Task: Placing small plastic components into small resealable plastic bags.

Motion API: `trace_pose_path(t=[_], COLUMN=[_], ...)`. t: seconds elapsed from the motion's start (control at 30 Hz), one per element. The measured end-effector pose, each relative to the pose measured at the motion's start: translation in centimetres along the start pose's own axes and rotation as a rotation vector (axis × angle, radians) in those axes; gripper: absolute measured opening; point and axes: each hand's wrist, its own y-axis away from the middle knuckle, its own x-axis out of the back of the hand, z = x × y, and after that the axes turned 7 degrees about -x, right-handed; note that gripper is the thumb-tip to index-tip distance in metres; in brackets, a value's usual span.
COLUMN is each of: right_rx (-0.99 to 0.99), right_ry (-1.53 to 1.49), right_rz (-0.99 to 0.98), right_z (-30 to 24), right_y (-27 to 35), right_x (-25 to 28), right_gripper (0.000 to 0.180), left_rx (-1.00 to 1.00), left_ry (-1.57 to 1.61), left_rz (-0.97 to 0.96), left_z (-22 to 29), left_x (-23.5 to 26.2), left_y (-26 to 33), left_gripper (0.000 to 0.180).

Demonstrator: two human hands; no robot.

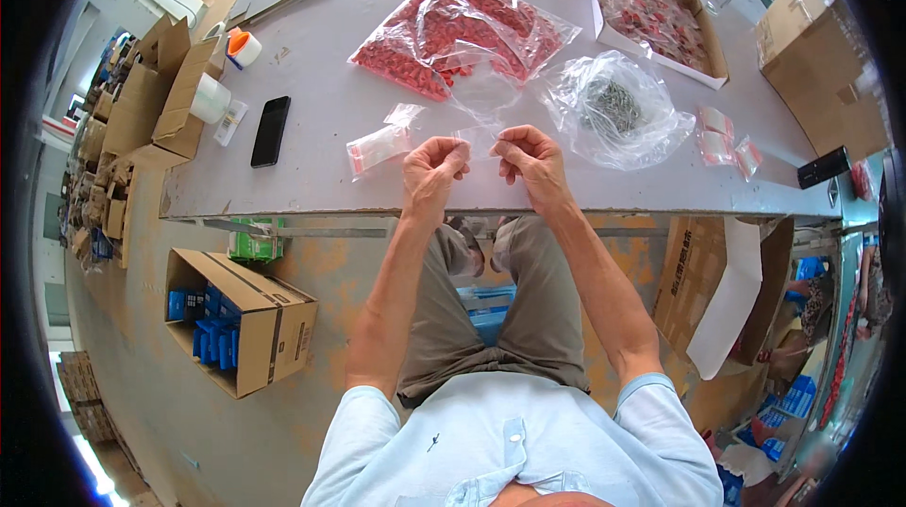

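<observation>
Clear, flat plastic bags (377, 150) lie beside the left hand (436, 172), fingertips pinching a thin, filmy bag (479, 141) over the smooth bench (316, 181); the right hand (533, 167) pinches its other side, near crumpled plastic (665, 125) holding spiky metal pieces (612, 106).

Phone (271, 132) is parked left on the table (316, 59), hardware bag (618, 110) is plonked right, box (696, 75) of baggies (653, 21) tucked behind that.

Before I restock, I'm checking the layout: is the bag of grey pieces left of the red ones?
No, the bag of grey pieces lies to the right of the bag of red pieces.
</observation>
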Motion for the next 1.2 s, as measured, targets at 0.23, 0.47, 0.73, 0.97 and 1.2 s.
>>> trace_pose_path(t=[0.23,0.47,0.73,0.97,1.2], right_rx=[0.227,0.258,0.191,0.12,0.074], right_ry=[0.263,0.361,0.346,0.368,0.528], right_rz=[0.146,0.219,0.185,0.188,0.215], right_z=[0.4,0.4,1.4,0.2,-1.1], right_y=[-0.2,-0.2,-0.1,0.3,-0.7], right_x=[0.4,-0.1,0.1,-0.2,-0.2], right_gripper=[0.012,0.014,0.013,0.007,0.005], left_rx=[-0.232,-0.395,-0.274,-0.148,0.141], left_ry=[-0.325,-0.255,-0.181,-0.016,-0.028], left_rz=[0.069,0.117,0.118,0.099,0.085], left_z=[-2.2,-2.8,-3.6,-2.2,-0.2], left_x=[-0.2,-0.9,0.3,0.4,-0.5], left_y=[-1.4,-1.4,-1.0,-1.5,-2.7], left_gripper=[0.009,0.01,0.009,0.005,0.007])
